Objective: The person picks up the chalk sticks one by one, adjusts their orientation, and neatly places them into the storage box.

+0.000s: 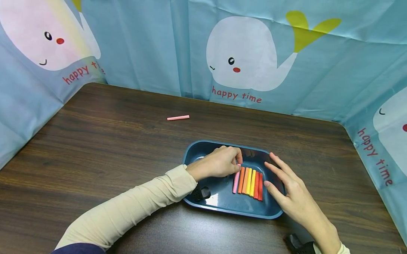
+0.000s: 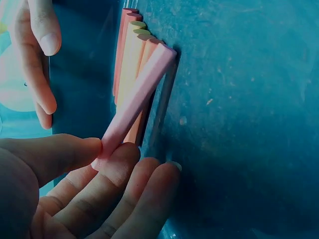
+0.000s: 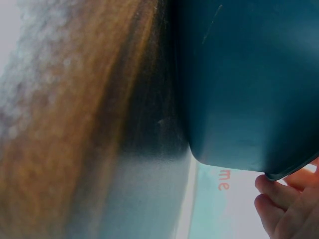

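My left hand (image 1: 221,162) is over the middle of a dark blue tray (image 1: 217,208). Thumb and fingertips pinch one end of a pink chalk stick (image 2: 132,107), whose far end slants down by a row of others. That row lies side by side in the tray: orange chalk sticks (image 1: 241,180), yellow chalk sticks (image 1: 252,183) and red chalk sticks (image 1: 260,187). With its fingers loosely spread, my right hand (image 1: 293,195) is at the tray's right end, thumb over the inside. In the right wrist view its fingertips (image 3: 271,189) show right at the rim.
Another pink chalk stick (image 1: 178,118) lies on the dark wood table (image 1: 122,139) behind the tray, toward the left. A light blue curtain (image 1: 142,46) printed with whales stands along the table's back and sides.
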`<action>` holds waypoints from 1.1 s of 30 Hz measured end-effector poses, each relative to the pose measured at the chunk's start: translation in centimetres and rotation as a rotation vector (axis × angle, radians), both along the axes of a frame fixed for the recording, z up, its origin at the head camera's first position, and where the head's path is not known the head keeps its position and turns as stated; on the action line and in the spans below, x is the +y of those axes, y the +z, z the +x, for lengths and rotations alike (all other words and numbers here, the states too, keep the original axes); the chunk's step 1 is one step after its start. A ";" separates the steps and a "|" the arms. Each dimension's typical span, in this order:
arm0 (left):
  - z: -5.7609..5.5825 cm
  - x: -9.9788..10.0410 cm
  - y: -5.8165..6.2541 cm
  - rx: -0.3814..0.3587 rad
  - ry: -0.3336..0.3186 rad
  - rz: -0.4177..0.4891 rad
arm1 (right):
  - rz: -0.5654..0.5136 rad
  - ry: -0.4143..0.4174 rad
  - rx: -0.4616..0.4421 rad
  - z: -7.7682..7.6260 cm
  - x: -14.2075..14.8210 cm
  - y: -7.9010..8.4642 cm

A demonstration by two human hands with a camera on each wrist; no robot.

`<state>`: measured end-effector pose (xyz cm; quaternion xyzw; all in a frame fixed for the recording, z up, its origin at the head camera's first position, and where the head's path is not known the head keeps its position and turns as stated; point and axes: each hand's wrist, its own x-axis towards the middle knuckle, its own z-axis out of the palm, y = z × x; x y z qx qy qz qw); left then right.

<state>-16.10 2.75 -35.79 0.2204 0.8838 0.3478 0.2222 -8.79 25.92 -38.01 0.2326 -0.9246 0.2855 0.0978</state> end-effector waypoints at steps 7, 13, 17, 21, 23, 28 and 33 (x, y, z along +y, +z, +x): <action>-0.2 -0.2 -0.2 0.059 -0.027 -0.004 | -0.006 0.010 0.017 0.0 0.0 -0.1; -0.2 -0.2 -0.2 0.103 -0.021 -0.022 | -0.006 0.011 0.025 0.0 0.0 -0.1; -0.1 -0.2 -0.3 0.115 -0.021 -0.028 | -0.001 0.007 0.021 0.0 0.0 -0.1; -0.1 -0.4 -0.3 0.136 -0.020 -0.032 | -0.002 0.007 0.020 0.0 0.0 -0.2; -0.1 -0.4 -0.2 0.147 -0.024 -0.035 | 0.000 0.004 0.015 0.0 0.0 -0.2; 0.0 -0.4 -0.1 0.152 -0.038 -0.047 | 0.014 -0.015 -0.009 0.0 0.0 -0.3; 0.2 -0.4 0.3 0.179 -0.044 -0.085 | 0.020 -0.027 -0.019 0.0 0.0 -0.3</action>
